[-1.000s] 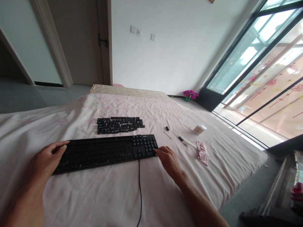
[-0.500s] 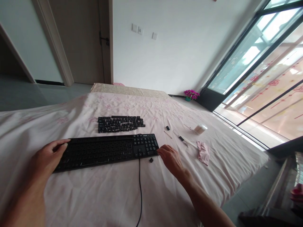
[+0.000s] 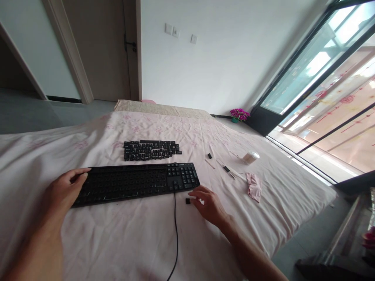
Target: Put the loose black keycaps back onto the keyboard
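The left forearm (image 3: 41,240) and right forearm (image 3: 246,249) slanted inward, well apart.
The left hand (image 3: 63,189) had thumb and forefinger close together; the right hand (image 3: 211,205) was curved, thumb and fingers parted.

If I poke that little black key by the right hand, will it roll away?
The small black key probably won't roll: it looks square, not round. It's likely light, being much smaller than the keyboard. The wrinkled sheet around it might catch it.

Cable (image 3: 177,238) cut off, loose keycaps (image 3: 148,152) illegible
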